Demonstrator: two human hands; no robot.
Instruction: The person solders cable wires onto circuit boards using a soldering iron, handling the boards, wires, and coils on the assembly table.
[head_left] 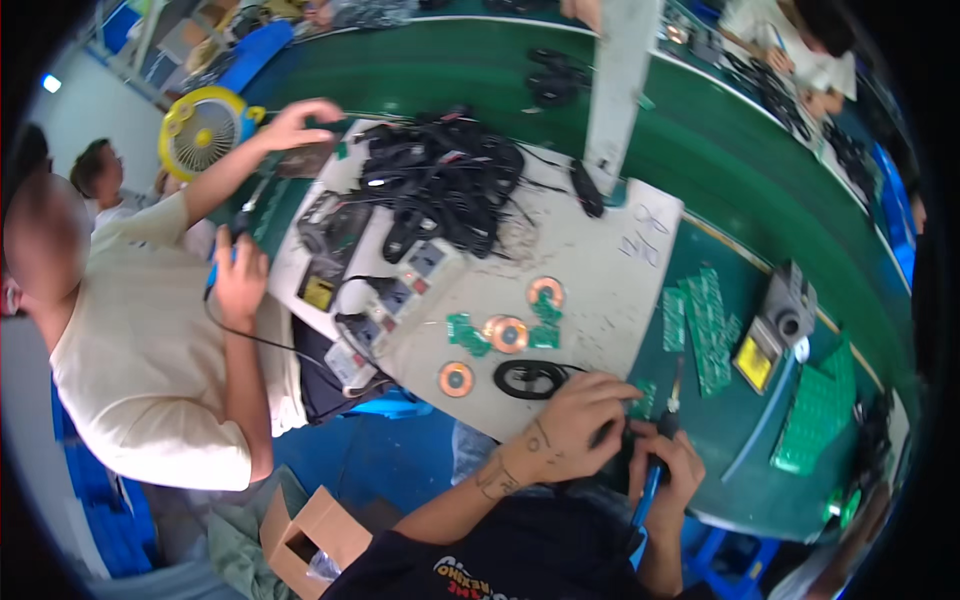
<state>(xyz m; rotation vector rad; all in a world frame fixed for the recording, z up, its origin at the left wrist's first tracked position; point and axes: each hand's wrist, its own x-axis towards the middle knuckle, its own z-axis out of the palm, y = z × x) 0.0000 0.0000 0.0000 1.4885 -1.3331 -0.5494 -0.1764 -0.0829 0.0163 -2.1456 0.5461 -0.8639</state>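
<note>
My right hand (672,462) is closed around a soldering iron (655,478) with a blue handle, a black grip and a thin metal tip that points away from me. Just left of it, the fingers of my left hand (578,428) are bent together; a small dark piece shows among them, but its kind is unclear. A small green circuit board (643,400) is by the left fingertips. Beside that hand lies a coiled black cable (530,379). Copper coils (456,379) and small green boards (465,334) are spread on the pale board (600,310) beyond.
At left, a co-worker (170,340) holds another soldering iron (243,215). A heap of black cables (445,175) and a power strip (400,300) lie between us. Green circuit board panels (708,330), a grey soldering station (788,312) and a white post (620,95) stand farther right.
</note>
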